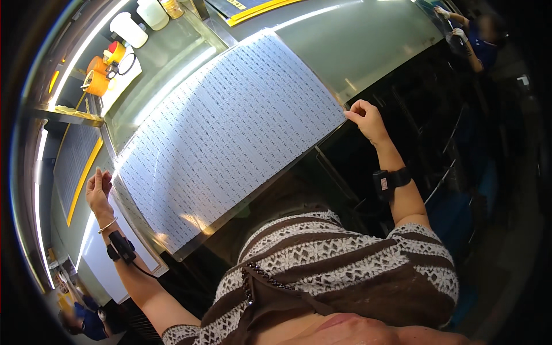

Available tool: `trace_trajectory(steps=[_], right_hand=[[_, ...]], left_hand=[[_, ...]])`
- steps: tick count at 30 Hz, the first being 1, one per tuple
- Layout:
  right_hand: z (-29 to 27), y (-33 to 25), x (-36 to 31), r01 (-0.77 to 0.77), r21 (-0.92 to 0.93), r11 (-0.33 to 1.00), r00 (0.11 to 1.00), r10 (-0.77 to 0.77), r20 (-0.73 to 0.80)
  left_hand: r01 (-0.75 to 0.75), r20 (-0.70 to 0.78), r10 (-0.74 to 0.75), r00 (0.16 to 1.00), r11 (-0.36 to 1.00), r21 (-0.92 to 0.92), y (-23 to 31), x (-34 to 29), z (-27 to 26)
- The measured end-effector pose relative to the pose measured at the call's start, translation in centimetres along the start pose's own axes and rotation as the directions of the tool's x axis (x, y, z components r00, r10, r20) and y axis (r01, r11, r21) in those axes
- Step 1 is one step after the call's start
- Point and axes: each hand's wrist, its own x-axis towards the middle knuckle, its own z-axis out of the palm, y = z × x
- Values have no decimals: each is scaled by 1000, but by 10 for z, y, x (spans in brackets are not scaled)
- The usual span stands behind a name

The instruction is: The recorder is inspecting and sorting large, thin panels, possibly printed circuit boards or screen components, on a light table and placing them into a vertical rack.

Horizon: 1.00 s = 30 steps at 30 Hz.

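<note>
A large white sheet (230, 126) printed with rows of small dark marks lies across the metal-edged worktable in front of me. My right hand (368, 122) is closed in a pinch at the sheet's right corner, thumb and forefinger together on its edge. Beyond the sheet's left edge, my left hand (99, 192) is raised with its fingers pinched together. Whatever thin thing it may hold there cannot be made out. Both wrists carry a black strapped device, the right one (392, 183) and the left one (121, 247).
Orange tape rolls (96, 82), scissors (123, 64) and white bottles (129, 30) stand at the far left. Yellow-edged dark frames (80, 167) lie beside the table, with a white panel (109, 253) near my left forearm. Other people (483, 43) work at the far right and lower left.
</note>
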Motion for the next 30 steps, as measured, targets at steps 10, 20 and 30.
trace_trajectory(steps=[10, 20, 30], right_hand=[[-7, -23, 17, -162, 213, 963, 984, 142, 106], [-19, -27, 19, -224, 267, 937, 974, 202, 108], [-21, -25, 13, -179, 221, 959, 981, 158, 112]], left_hand=[[52, 145, -45, 988, 998, -39, -2, 10, -5], [100, 130, -88, 988, 991, -89, -8, 22, -10], [83, 139, -67, 988, 990, -112, -8, 29, -13]])
